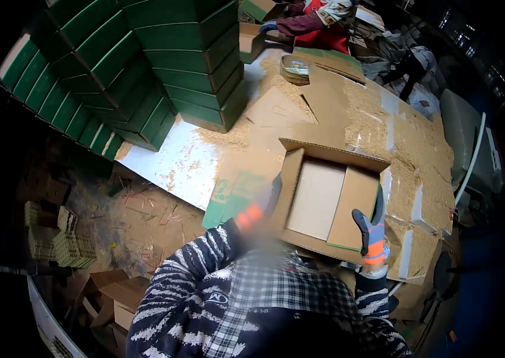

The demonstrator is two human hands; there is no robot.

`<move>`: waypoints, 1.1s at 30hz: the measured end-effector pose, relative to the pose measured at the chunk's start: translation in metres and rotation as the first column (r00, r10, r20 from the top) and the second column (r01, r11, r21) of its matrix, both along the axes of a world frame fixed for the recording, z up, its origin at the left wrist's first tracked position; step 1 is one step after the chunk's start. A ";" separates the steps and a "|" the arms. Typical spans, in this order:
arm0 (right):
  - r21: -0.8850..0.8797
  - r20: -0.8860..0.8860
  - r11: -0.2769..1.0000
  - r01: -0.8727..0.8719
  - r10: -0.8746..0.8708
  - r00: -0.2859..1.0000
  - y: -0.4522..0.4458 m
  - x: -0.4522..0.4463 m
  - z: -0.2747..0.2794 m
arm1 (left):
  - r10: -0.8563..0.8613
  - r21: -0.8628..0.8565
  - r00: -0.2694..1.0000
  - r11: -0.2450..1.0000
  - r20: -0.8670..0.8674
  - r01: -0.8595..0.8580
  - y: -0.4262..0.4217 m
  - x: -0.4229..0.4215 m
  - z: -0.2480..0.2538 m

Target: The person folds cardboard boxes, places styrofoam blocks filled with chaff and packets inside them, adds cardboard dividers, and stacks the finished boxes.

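Observation:
An open cardboard box (315, 194) is in front of me at the near edge of the table, its pale bottom and a brown inner flap (343, 209) showing. My right hand (373, 230), in a grey and orange glove, grips its right wall, thumb on the inside and fingers outside. My left hand (267, 200), in a similar glove, is at the box's left wall; it is smeared by blur, and whether its fingers close on the wall does not show. A green printed cardboard piece (228, 194) lies just left of that hand.
Tall stacks of green boxes (187, 59) stand at the left of the table. Wood shavings (369, 116) and flat cardboard sheets (279, 110) cover the tabletop. A round container (294, 68) sits farther back. Another person's gloved hand (268, 27) touches a box at the far side.

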State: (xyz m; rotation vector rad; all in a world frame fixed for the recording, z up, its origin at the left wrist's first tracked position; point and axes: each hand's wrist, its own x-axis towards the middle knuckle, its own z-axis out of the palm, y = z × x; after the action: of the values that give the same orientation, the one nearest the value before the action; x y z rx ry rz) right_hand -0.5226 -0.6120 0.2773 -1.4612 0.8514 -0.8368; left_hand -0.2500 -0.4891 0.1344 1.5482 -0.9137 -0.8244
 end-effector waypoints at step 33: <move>-0.420 -0.786 0.422 -0.803 0.273 0.555 0.089 0.084 -0.136 | -0.359 0.300 0.458 0.933 0.813 0.198 -0.055 0.070 0.018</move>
State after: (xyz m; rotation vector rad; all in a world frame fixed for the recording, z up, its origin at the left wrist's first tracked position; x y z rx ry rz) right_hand -0.4382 -0.5231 0.1414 -2.7090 0.3043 -0.0723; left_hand -0.1802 -0.5443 0.1522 2.0192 -1.9317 -0.2681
